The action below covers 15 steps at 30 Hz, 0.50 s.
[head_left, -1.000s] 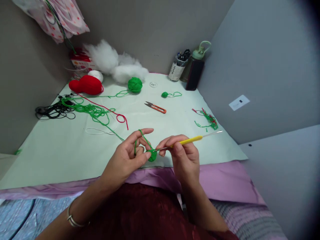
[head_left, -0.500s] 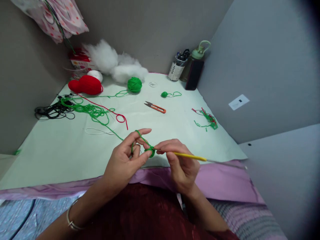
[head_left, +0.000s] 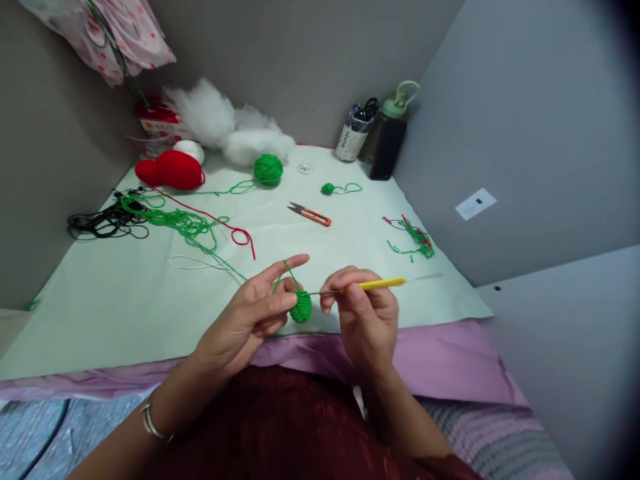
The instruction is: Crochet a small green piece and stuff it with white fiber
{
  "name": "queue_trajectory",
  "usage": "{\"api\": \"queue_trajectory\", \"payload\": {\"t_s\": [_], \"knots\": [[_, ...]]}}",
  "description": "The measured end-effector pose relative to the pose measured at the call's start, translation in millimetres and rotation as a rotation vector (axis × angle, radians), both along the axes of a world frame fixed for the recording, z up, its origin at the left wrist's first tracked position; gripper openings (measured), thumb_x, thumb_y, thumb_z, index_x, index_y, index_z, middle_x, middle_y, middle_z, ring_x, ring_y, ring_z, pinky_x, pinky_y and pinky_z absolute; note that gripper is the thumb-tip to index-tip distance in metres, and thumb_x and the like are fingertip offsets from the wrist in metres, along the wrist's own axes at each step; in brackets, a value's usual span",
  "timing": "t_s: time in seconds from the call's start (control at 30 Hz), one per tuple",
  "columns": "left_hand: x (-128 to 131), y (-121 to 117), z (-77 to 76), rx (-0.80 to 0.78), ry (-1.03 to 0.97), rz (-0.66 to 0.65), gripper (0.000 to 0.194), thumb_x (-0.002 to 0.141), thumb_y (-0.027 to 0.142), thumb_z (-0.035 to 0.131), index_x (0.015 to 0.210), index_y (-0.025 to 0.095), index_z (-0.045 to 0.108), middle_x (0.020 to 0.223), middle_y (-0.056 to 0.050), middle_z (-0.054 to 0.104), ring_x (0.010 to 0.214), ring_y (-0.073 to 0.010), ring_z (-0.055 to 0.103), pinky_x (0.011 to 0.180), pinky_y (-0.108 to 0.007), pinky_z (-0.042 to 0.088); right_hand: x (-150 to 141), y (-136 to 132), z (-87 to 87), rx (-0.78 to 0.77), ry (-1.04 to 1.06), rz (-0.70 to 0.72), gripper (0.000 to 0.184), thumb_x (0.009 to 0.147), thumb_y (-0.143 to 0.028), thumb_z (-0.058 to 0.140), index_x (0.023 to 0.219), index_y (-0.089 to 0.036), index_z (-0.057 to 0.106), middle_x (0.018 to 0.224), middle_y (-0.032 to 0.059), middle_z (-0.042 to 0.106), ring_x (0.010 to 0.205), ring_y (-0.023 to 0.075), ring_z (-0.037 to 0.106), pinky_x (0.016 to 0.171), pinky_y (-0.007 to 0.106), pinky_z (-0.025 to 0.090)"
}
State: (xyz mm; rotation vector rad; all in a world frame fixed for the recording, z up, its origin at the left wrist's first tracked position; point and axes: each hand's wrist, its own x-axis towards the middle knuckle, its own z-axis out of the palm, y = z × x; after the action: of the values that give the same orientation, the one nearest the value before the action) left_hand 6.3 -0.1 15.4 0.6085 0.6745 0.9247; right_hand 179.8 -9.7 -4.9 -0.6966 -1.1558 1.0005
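Note:
A small green crochet piece (head_left: 301,309) hangs pinched between the thumb and fingers of my left hand (head_left: 260,300). Green yarn runs over the raised left index finger and down to the top of the piece. My right hand (head_left: 367,313) is closed around the yellow handle of a crochet hook (head_left: 383,284), and the hook's thin metal shaft points left, its tip at the upper edge of the piece. From the left hand the yarn trails back to a loose tangle of green yarn (head_left: 185,223) on the table.
Orange-handled thread snips (head_left: 310,215) lie beyond my hands. A green yarn ball (head_left: 269,170), red yarn (head_left: 173,170) and white stuffing (head_left: 255,143) are at the back. Black cord (head_left: 105,220) is left, yarn scraps (head_left: 417,237) right. A bottle (head_left: 397,103) and phone (head_left: 387,150) stand by the wall.
My left hand has turned, so more of the green crochet piece shows below the thumb. The right hand has shifted slightly up, and the hook's back end has swung upward.

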Motion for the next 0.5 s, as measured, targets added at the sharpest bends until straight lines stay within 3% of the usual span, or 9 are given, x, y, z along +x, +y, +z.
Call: {"api": "queue_trajectory", "payload": {"t_s": [0.1, 0.23, 0.3, 0.37, 0.43, 0.5], "knots": [[4.5, -2.4, -3.8, 0.064, 0.057, 0.025, 0.055, 0.083, 0.026, 0.088, 0.135, 0.027, 0.073, 0.088, 0.001, 0.064, 0.063, -0.0051, 0.046, 0.054, -0.013, 0.036, -3.6, 2.2, -1.9, -0.006, -0.030, 0.024, 0.016, 0.103, -0.027, 0.065, 0.100, -0.027, 0.080, 0.093, 0.0029, 0.075, 0.078, 0.0153, 0.068, 0.065, 0.029, 0.057], [10.8, -6.1, -9.2, 0.174, 0.133, 0.143, 0.056, 0.082, 0.023, 0.090, 0.134, 0.026, 0.073, 0.090, 0.000, 0.070, 0.082, -0.0114, 0.062, 0.075, -0.017, 0.049, -3.8, -4.2, -5.3, 0.126, -0.308, -0.136, 0.020, 0.103, -0.018, 0.063, 0.109, -0.028, 0.079, 0.097, 0.0027, 0.077, 0.086, 0.0160, 0.071, 0.071, 0.030, 0.059], [12.3, -6.7, -9.6, 0.164, 0.121, 0.160, 0.056, 0.080, 0.022, 0.091, 0.134, 0.025, 0.073, 0.085, 0.002, 0.067, 0.070, -0.0078, 0.055, 0.066, -0.015, 0.046, -1.7, -8.4, -6.1, 0.283, -0.548, -0.237, 0.025, 0.100, -0.013, 0.066, 0.115, -0.029, 0.079, 0.102, 0.0045, 0.077, 0.092, 0.0179, 0.072, 0.077, 0.033, 0.060], [11.7, -5.8, -7.8, 0.082, 0.062, 0.112, 0.054, 0.081, 0.025, 0.091, 0.132, 0.023, 0.074, 0.073, 0.006, 0.057, 0.054, -0.0036, 0.037, 0.051, -0.013, 0.035, 0.4, -10.4, -6.0, 0.432, -0.716, -0.308, 0.029, 0.097, -0.012, 0.069, 0.118, -0.029, 0.079, 0.109, 0.0067, 0.077, 0.097, 0.0206, 0.073, 0.079, 0.036, 0.062], [9.4, -3.6, -5.0, -0.013, -0.007, 0.044, 0.048, 0.084, 0.027, 0.088, 0.130, 0.020, 0.076, 0.065, 0.010, 0.042, 0.049, -0.0024, 0.018, 0.044, -0.014, 0.022, 1.7, -9.3, -4.9, 0.417, -0.657, -0.337, 0.026, 0.099, -0.015, 0.067, 0.116, -0.030, 0.079, 0.106, 0.0064, 0.077, 0.093, 0.0211, 0.073, 0.077, 0.037, 0.062], [6.7, -1.2, -2.7, -0.048, -0.043, 0.019, 0.041, 0.086, 0.026, 0.085, 0.126, 0.018, 0.078, 0.063, 0.011, 0.035, 0.049, -0.0024, 0.010, 0.042, -0.014, 0.018, 1.6, -5.5, -3.2, 0.243, -0.406, -0.308, 0.021, 0.102, -0.019, 0.062, 0.110, -0.029, 0.079, 0.095, 0.0039, 0.076, 0.080, 0.0180, 0.070, 0.070, 0.035, 0.060]]}}
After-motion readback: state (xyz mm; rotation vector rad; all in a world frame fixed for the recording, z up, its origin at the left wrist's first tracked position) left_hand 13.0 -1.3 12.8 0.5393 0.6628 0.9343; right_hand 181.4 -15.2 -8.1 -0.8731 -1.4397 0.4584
